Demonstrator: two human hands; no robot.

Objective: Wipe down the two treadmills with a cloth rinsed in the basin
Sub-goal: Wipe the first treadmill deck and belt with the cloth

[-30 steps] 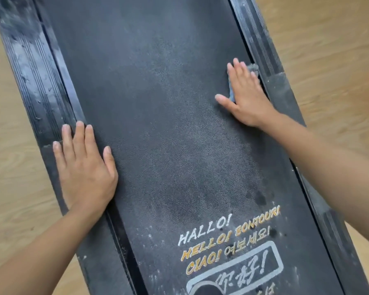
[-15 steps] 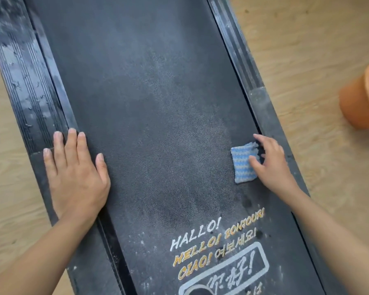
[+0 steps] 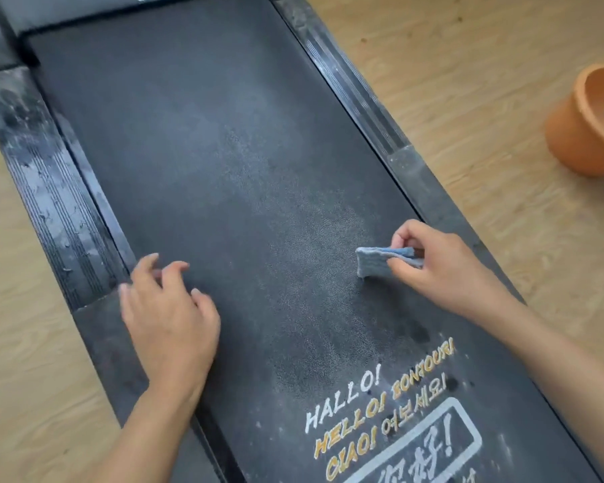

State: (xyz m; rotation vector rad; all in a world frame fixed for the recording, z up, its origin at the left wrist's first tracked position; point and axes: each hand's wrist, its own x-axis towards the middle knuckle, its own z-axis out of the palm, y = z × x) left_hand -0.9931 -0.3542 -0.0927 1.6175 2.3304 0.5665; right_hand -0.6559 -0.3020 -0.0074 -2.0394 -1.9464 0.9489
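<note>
Up comes the cloth (image 3: 373,263) off the treadmill belt (image 3: 224,151), pinched folded in our right grip (image 3: 443,270) near the belt's right edge. Our left grip (image 3: 168,315), flat before, now curls loosely, holding nothing, by the left rail (image 3: 60,217).

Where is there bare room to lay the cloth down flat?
The belt is bare beyond both hands to its far end, and between the left hand and the cloth in the right hand. The floor between right rail and basin is bare too. Both forearms crowd the near end.
</note>
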